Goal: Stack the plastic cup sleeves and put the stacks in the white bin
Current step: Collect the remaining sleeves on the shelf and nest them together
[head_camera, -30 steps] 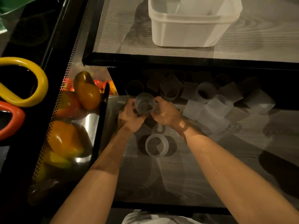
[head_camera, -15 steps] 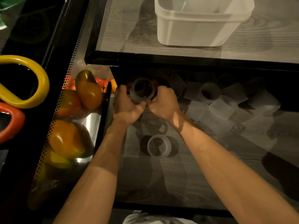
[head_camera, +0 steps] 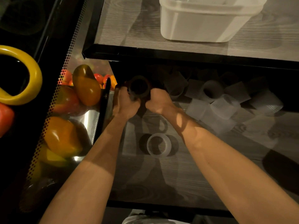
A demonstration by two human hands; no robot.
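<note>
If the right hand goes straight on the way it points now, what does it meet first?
The cup sleeve that the right hand grips with the left hand; beyond it only dark space under the upper shelf, depth unclear.

Before me, the rectangular plastic bin (head_camera: 202,26) is milky white, the ribbed plastic cup sleeves (head_camera: 224,105) frosted clear, the wood-grain shelf board (head_camera: 178,183) pale grey with black edging; beside me, glossy peppers (head_camera: 87,89) glow orange-yellow.
</note>
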